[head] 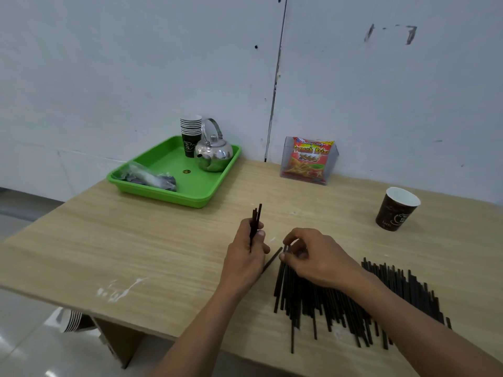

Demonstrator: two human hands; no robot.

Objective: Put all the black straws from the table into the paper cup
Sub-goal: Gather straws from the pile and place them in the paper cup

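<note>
Few black straws bundled in left hand grip; right hand pinching more off pile. Risk: thin, slick, bundle fanning apart, dropping before paper cup.

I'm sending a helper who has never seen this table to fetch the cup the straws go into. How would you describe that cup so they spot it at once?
Start at the wooden table and look to its far right corner, right of the snack packet. A single paper cup stands there alone, dark brown with a white inside, open and empty. Unlike the stacked cups on the green tray at the far left, it is on its own, directly on the wood.
</note>
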